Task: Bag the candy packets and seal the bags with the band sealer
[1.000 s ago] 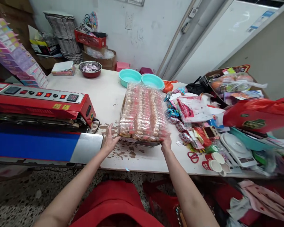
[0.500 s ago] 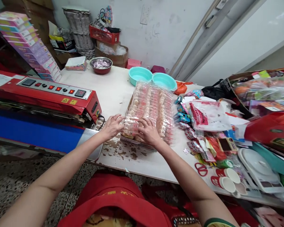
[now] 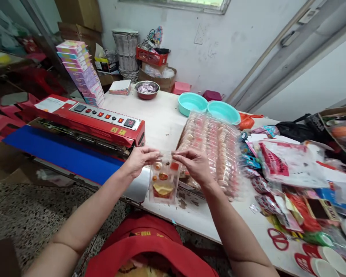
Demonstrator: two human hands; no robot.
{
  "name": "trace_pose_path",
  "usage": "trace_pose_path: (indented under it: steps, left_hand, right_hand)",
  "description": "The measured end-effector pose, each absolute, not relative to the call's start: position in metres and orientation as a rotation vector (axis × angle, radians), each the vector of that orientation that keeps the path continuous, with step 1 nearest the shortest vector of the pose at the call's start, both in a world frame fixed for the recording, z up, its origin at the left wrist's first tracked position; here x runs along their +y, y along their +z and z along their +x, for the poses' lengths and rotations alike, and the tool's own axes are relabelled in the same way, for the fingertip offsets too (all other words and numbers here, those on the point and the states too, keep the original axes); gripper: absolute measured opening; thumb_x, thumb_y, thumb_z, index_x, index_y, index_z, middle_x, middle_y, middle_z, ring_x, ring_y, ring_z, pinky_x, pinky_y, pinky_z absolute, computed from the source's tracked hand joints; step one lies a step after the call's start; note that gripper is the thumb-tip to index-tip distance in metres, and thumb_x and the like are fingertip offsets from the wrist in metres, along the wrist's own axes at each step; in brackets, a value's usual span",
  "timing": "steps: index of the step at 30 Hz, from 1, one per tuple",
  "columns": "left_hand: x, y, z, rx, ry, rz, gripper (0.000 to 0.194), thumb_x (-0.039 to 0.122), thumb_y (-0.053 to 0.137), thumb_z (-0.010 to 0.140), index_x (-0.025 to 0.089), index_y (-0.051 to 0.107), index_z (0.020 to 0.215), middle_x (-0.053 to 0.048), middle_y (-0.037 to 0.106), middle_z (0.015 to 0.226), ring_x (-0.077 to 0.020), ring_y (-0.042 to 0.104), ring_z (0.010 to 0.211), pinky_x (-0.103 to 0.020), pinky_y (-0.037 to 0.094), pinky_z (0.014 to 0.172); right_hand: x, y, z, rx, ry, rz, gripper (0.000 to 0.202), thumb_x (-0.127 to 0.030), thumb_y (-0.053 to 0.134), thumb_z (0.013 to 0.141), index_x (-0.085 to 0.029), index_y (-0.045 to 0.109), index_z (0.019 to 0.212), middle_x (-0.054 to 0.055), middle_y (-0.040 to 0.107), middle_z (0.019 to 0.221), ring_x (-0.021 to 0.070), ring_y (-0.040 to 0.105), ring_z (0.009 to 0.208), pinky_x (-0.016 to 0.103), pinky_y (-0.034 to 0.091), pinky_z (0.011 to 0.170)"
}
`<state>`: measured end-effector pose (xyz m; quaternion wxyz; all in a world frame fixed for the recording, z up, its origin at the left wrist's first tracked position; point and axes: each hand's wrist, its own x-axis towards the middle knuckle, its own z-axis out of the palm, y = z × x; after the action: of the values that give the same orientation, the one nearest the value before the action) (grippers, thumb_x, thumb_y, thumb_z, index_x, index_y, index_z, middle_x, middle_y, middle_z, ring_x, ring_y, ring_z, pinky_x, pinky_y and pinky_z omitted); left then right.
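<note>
Between my two hands hangs a clear plastic packet (image 3: 163,184) with small yellow, orange and red pieces inside. My left hand (image 3: 142,159) pinches its upper left corner, and my right hand (image 3: 193,163) pinches the upper right corner. The packet is upright above the table's front edge. Just behind and to the right of it, a shallow box holds rows of similar clear packets (image 3: 212,142). On the left lies a red machine (image 3: 103,127) with lit buttons and a blue conveyor belt (image 3: 66,152), whose metal end plate is near my left hand.
Two turquoise basins (image 3: 192,103) and a bowl of small sachets (image 3: 147,89) stand at the back. A tall stack of boxes (image 3: 82,73) rises behind the machine. Bags, red scissors (image 3: 278,239) and paper cups (image 3: 320,265) crowd the right side.
Both hands have lifted one packet off the rows and moved it toward the belt end, now holding it by its top corners. The view has turned left.
</note>
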<state>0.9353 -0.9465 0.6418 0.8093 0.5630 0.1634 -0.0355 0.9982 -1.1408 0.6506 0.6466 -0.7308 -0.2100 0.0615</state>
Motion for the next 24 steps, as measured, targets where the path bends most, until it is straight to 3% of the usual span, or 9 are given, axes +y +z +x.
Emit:
trace_pose_path:
  steps: [7,10,13,19,24]
  left_hand:
    - [-0.908,0.55,0.909,0.728,0.172,1.14,0.039,0.047,0.08,0.056,0.012,0.068,0.07,-0.005,0.069,0.071,-0.0134,0.061,0.059,-0.021,0.046,0.048]
    - [-0.891,0.518,0.916,0.82,0.215,1.138,0.039,0.049,0.077,0.058,0.014,0.062,0.064,0.0,0.062,0.055,-0.0092,0.053,0.046,-0.018,0.04,0.043]
    - [-0.869,0.503,0.921,0.86,0.14,1.118,0.042,0.052,0.075,0.062,0.014,0.059,0.066,-0.002,0.063,0.055,-0.0099,0.053,0.042,-0.018,0.037,0.038]
    - [-0.833,0.498,0.91,0.863,-0.028,1.017,0.05,0.03,0.087,0.048,0.014,0.059,0.086,-0.008,0.071,0.073,-0.0188,0.067,0.056,-0.027,0.053,0.052]
    - [-0.817,0.493,0.913,0.935,0.107,1.0,0.046,0.023,0.085,0.046,0.014,0.058,0.082,-0.006,0.069,0.071,-0.0182,0.066,0.056,-0.03,0.055,0.057]
  right_hand:
    - [-1.075,0.564,0.971,-0.134,0.495,-1.498,0.03,-0.038,0.085,0.056,-0.016,0.071,0.071,0.004,0.072,0.068,0.0158,0.066,0.06,0.028,0.056,0.059]
    - [-1.047,0.537,0.968,-0.015,0.534,-1.43,0.038,-0.038,0.088,0.051,-0.016,0.067,0.074,0.002,0.071,0.063,0.0157,0.066,0.058,0.03,0.057,0.06]
    - [-1.023,0.519,0.975,0.032,0.521,-1.418,0.044,-0.038,0.088,0.05,-0.016,0.065,0.081,0.001,0.07,0.062,0.0158,0.065,0.056,0.03,0.057,0.057]
    - [-0.994,0.496,1.003,0.108,0.511,-1.446,0.044,-0.035,0.087,0.045,-0.014,0.063,0.076,0.0,0.068,0.059,0.0125,0.06,0.05,0.022,0.046,0.046]
    - [-0.955,0.483,1.006,0.097,0.5,-1.44,0.043,-0.042,0.083,0.05,-0.017,0.057,0.073,-0.003,0.063,0.055,0.0116,0.055,0.047,0.023,0.045,0.046]
